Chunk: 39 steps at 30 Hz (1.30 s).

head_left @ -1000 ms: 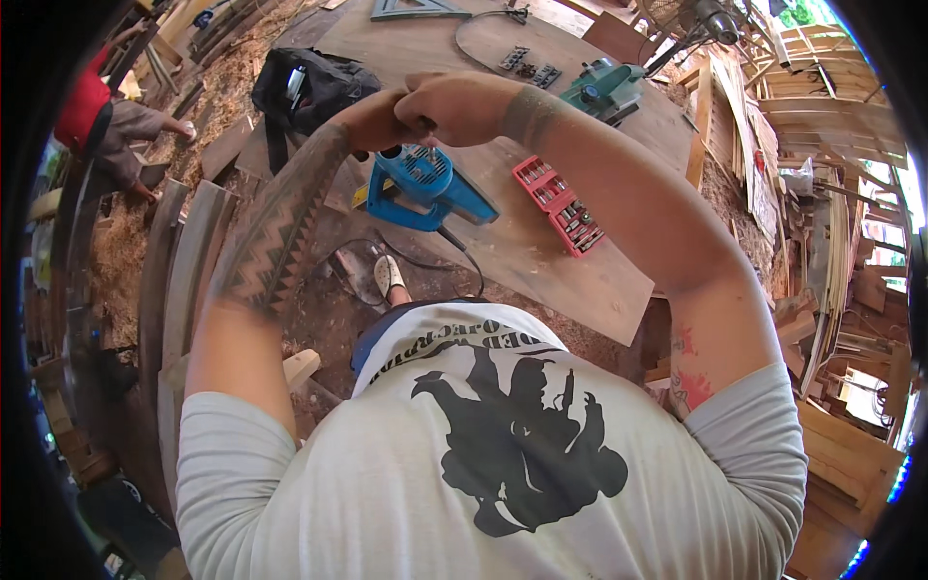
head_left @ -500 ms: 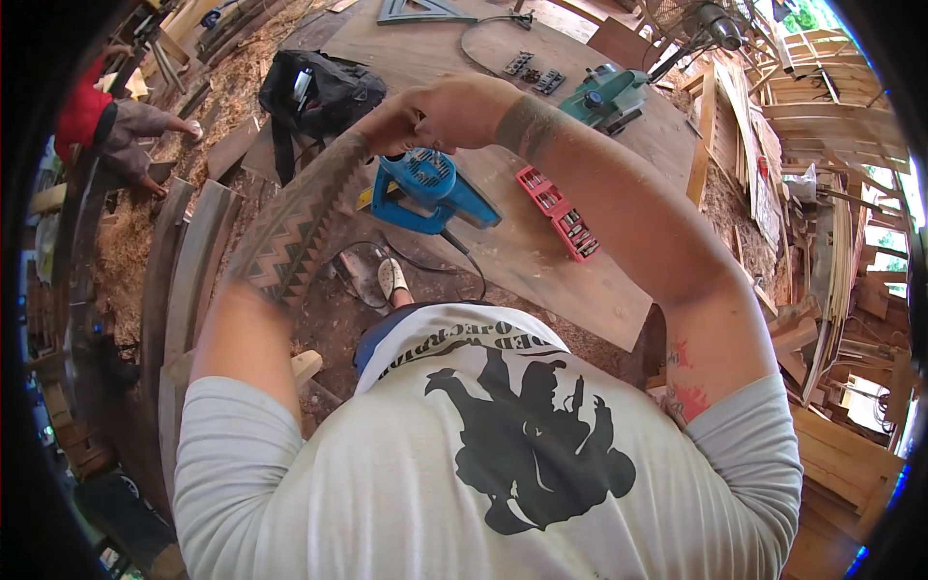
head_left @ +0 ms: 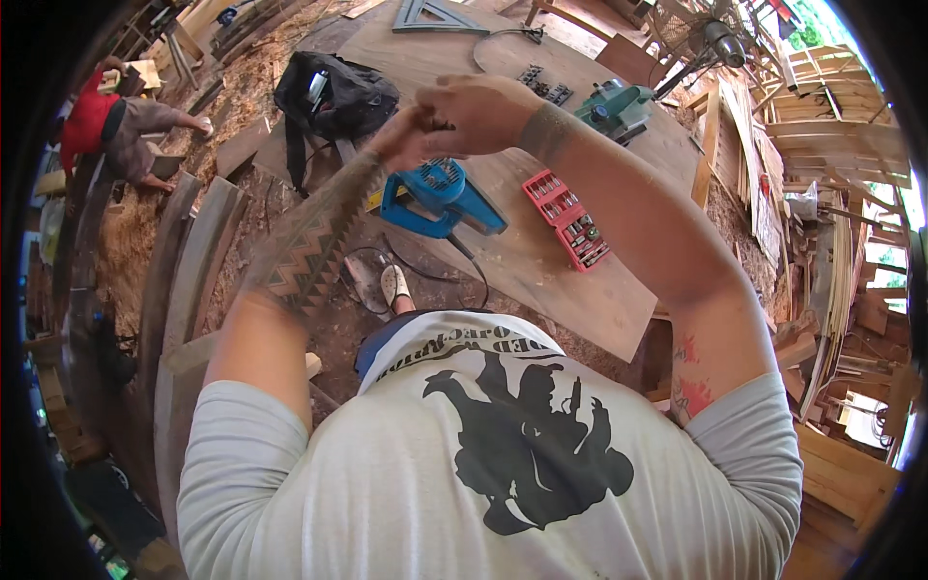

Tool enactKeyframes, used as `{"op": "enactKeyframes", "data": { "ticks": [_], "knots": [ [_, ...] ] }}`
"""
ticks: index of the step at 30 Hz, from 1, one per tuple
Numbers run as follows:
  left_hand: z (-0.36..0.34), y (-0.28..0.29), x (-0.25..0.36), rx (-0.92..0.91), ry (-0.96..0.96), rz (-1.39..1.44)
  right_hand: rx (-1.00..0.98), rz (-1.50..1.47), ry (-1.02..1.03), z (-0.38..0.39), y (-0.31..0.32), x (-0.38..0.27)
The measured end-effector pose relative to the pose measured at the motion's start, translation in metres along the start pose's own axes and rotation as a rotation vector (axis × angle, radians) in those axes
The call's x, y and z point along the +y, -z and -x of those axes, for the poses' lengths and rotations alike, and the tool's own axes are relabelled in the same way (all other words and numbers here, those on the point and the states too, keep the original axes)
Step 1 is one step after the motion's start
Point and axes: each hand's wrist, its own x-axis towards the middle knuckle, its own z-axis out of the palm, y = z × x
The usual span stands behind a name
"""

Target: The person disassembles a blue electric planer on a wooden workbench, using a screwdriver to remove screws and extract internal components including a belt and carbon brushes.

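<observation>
Blue electric sander (head_left: pixel 440 198), lying on the plywood sheet (head_left: pixel 570 290) just beneath the joined hands. Black cord trailing off its rear.

Both hands have drifted a little further from the blue electric power tool (head_left: pixel 440 198) on the plywood sheet (head_left: pixel 570 280). The right hand (head_left: pixel 478 114) now lies more over the left hand (head_left: pixel 406 143), fingers meeting, and the tool below them shows more fully.

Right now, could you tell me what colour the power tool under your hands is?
The power tool is bright blue, seen best in the head view.
</observation>
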Motion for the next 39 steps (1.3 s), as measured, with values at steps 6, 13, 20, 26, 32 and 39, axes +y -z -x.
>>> {"op": "enactKeyframes", "data": {
  "ticks": [6, 13, 20, 26, 32, 39],
  "knots": [
    [0.012, -0.025, 0.009, 0.168, -0.182, -1.197, -0.234, 0.157, -0.2, -0.009, -0.006, 0.001],
    [0.02, 0.0, 0.007, 0.132, -0.126, -0.732, -0.165, 0.039, 0.055, -0.008, 0.0, 0.003],
    [0.018, 0.004, -0.009, 0.266, -0.189, -0.986, -0.186, 0.019, 0.096, -0.007, 0.005, 0.0],
    [0.02, -0.013, -0.015, 0.352, -0.362, -0.847, -0.29, 0.132, -0.296, -0.018, 0.022, -0.02],
    [0.024, -0.029, 0.003, 0.319, -0.16, -0.858, -0.217, -0.006, -0.136, 0.001, -0.007, 0.0],
    [0.005, 0.006, -0.003, 0.116, -0.102, -0.795, -0.197, 0.019, 0.078, 0.004, 0.006, 0.007]
  ]
}}
